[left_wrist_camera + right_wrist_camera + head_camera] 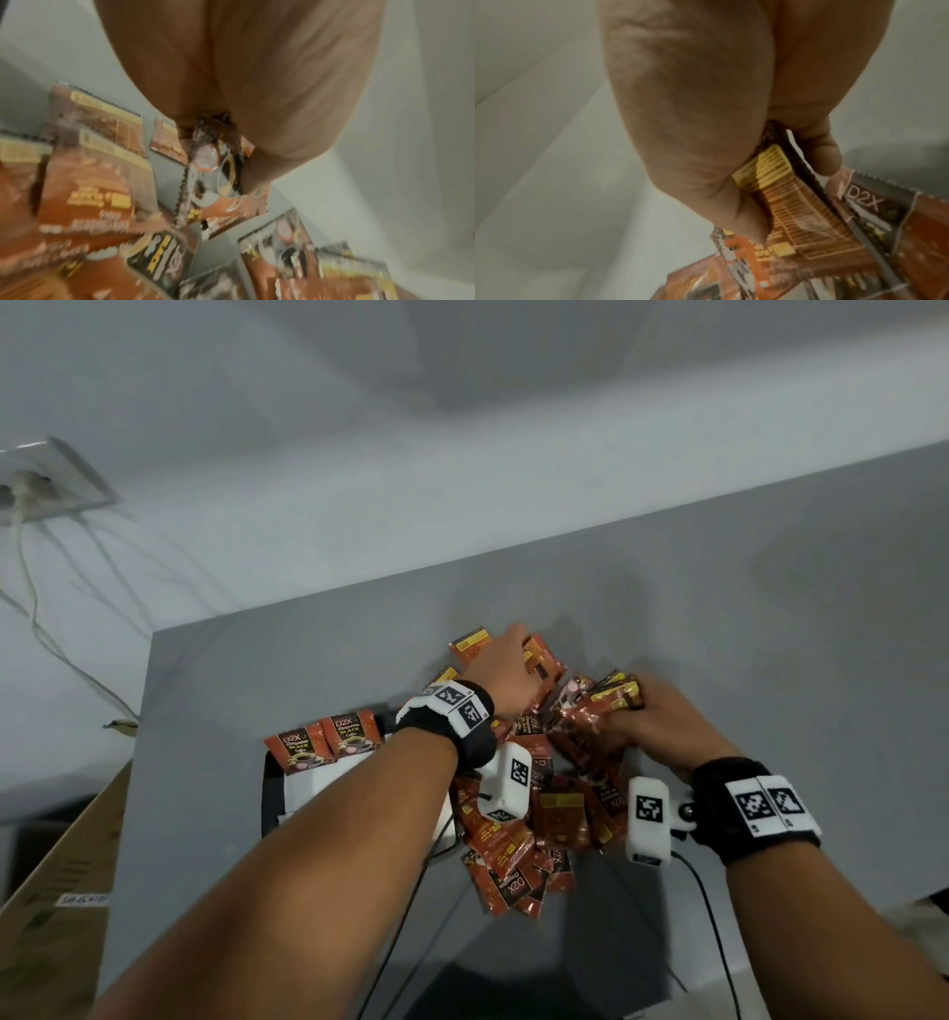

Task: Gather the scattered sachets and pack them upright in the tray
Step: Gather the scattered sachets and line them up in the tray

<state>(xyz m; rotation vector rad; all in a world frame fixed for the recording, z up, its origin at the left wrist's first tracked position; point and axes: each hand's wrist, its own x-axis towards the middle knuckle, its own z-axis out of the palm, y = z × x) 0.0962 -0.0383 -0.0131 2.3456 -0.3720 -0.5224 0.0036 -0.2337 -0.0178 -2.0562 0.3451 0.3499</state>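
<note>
Head view, near to far: both forearms reach in over a grey surface (770, 608), each wrist strapped with a black band carrying a white camera block and cable. Loose heap of red-brown sachets (518, 839) lies between and under the wrists, flat and overlapping, some face up, some back up. Tray (308, 788) sits just left of the heap, mostly hidden under the left forearm; two sachets (328, 742) stand upright at its far-left end, fronts toward the camera.

Right hand (652, 721) is closed round a bunch of sachets (595, 711) at the heap's right side, their yellow-printed ends sticking out past the fingers. Right wrist view confirms: thumb and fingers clamp several packets, one marked D2X.

Left hand (506, 670) is further out at the heap's far edge, fingers curled down onto sachets there. Left wrist view, blurred: it pinches one sachet (213, 168) edge-on between thumb and fingers.

Far left: wall socket (46, 480) with cables hanging down, cardboard box (61, 880) beside the surface.
</note>
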